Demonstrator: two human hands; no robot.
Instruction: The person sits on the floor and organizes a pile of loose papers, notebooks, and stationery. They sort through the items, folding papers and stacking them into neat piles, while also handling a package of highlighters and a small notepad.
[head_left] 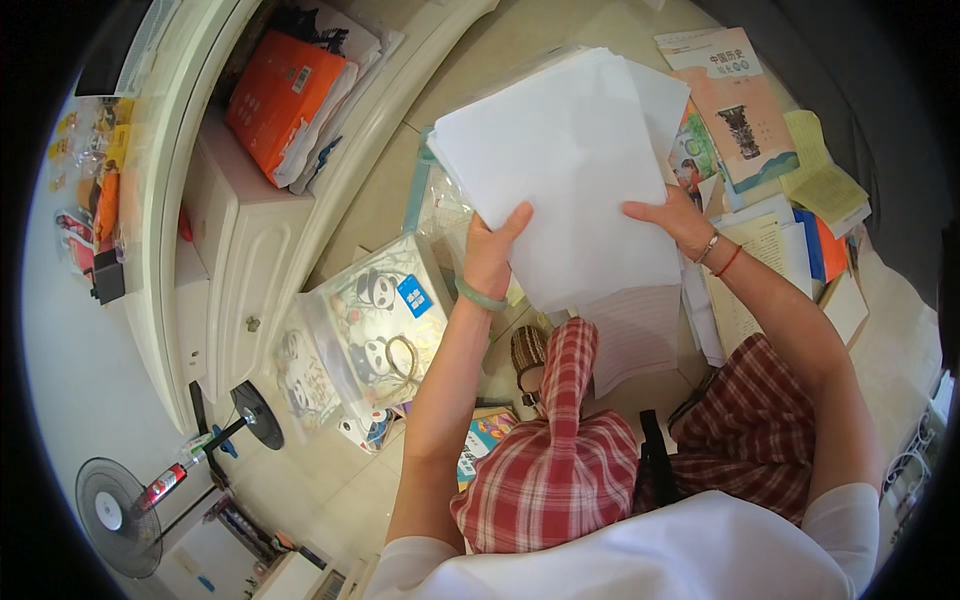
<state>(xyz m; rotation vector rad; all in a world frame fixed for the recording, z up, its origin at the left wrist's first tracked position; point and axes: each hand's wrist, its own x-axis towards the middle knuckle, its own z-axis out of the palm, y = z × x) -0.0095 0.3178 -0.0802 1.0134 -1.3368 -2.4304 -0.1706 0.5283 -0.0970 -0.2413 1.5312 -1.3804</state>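
Observation:
A thick stack of white paper sheets [570, 170] is held up in front of me, its edges slightly fanned. My left hand [490, 252] is closed on its lower left edge, thumb on top. On the right edge my right hand [682, 222] grips the same stack, thumb across the top sheet and fingers underneath. Below the stack, a lined sheet of paper [637, 335] lies by my knees. Close to my left forearm is a clear plastic case with panda pictures [385, 320]. What lies directly under the stack is mostly hidden.
Books and papers, including a pink-orange book [735, 110] and a yellow-green booklet [822, 165], spread over the tiled floor at right. A white cabinet [250, 220] with an orange package [290, 105] on its shelf stands left. A fan [118, 515] is at lower left.

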